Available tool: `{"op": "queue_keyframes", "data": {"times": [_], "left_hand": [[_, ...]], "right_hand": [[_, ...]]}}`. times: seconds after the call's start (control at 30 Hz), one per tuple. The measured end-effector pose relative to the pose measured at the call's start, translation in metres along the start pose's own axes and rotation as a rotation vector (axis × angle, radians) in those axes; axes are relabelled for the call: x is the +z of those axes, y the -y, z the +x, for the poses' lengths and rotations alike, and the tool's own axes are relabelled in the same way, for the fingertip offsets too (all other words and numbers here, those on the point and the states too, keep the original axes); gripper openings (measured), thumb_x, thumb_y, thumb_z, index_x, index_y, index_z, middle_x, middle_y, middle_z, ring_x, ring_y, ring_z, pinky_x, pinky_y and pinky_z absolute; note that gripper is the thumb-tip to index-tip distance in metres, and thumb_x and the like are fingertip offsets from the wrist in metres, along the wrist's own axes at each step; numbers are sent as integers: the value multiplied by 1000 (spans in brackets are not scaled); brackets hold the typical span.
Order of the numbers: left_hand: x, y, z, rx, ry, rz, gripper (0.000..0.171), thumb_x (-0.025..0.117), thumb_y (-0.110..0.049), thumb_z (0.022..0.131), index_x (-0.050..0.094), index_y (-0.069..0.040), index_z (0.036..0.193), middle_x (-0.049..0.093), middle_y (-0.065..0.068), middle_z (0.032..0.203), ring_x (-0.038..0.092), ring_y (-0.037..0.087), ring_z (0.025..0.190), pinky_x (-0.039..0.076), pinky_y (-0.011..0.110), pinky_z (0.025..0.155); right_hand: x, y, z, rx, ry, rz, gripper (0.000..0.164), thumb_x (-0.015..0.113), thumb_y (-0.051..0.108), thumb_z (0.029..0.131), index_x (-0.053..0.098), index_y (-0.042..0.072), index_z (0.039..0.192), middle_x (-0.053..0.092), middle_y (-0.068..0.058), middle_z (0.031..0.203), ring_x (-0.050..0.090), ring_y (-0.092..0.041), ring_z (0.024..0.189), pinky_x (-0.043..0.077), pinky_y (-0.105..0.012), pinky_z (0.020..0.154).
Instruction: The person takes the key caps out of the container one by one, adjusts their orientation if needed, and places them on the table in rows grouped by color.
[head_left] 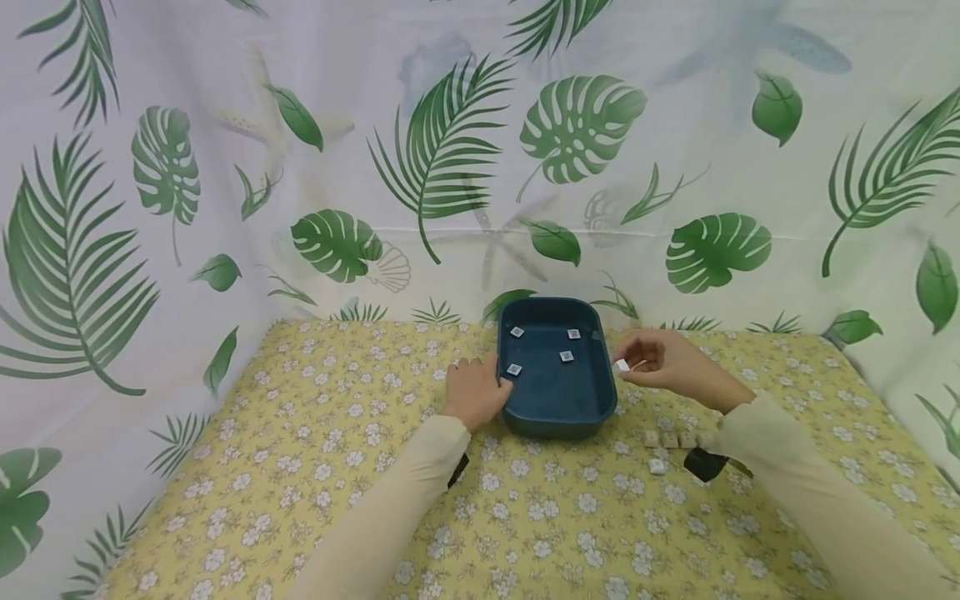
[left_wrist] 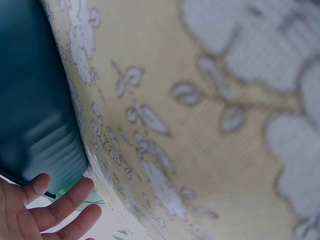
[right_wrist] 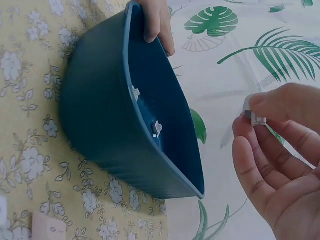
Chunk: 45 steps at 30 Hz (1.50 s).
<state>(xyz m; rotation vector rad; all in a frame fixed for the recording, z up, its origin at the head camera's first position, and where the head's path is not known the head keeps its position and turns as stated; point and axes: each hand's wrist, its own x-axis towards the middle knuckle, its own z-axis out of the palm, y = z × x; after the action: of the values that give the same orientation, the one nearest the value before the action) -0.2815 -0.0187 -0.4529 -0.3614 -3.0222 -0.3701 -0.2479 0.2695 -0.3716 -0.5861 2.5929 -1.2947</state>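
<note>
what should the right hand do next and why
Probably carry the small white piece over the rim of the blue bin and release it inside: the right hand pinches it just outside the bin, and four small pieces already lie in there.

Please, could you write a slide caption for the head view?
Left hand holds a blue bin with four small pieces; right hand pinches a white piece outside.

Leaf-print hangings [head_left: 465, 187] and a yellow floral tablecloth [head_left: 330, 475] show a draped tabletop setup, the room unclear.
</note>
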Motion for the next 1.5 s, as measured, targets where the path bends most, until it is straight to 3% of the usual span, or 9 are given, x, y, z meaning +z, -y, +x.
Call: {"op": "queue_keyframes", "data": {"times": [0.23,0.6,0.93,1.07,1.23,1.5], "left_hand": [[0,0,0,4,-8,8,41,43,-32,91,52,-12,125,66,13,100,59,31,94,43,47,87],[-3,-1,-1,1,4,-1,42,43,-32,91,51,-12,127,66,13,102,58,32,96,43,48,88],[-3,-2,-1,-1,12,-8,43,42,-33,91,51,-12,127,66,13,104,58,32,98,42,48,90],[-2,-1,-1,8,6,-8,42,42,-32,91,52,-11,127,66,14,102,58,32,97,43,48,89],[-1,-1,-1,12,-1,-3,42,42,-32,91,52,-11,126,66,13,100,58,32,95,43,48,88],[0,-1,0,0,-4,2,42,43,-32,91,52,-12,126,66,13,101,58,32,95,43,48,88]], "right_hand": [[-1,-3,-4,-20,11,39,32,68,14,85,60,-4,110,60,-17,108,62,-8,86,53,-26,74],[-2,-10,-10,-25,33,111,28,68,14,85,61,-4,105,60,-11,107,64,-11,88,54,-29,76],[-1,-12,-10,-9,28,98,29,68,17,85,61,-1,107,59,-16,111,65,-8,91,54,-31,79],[-3,-11,-12,4,35,89,27,66,16,87,60,0,108,55,-16,115,66,-10,92,54,-29,78],[-9,-13,-17,28,82,111,28,60,9,90,57,-5,114,52,-25,119,69,-17,90,55,-30,77],[-16,-24,-27,103,93,59,32,67,17,86,60,1,112,55,-21,119,66,-13,90,53,-30,79]]}}
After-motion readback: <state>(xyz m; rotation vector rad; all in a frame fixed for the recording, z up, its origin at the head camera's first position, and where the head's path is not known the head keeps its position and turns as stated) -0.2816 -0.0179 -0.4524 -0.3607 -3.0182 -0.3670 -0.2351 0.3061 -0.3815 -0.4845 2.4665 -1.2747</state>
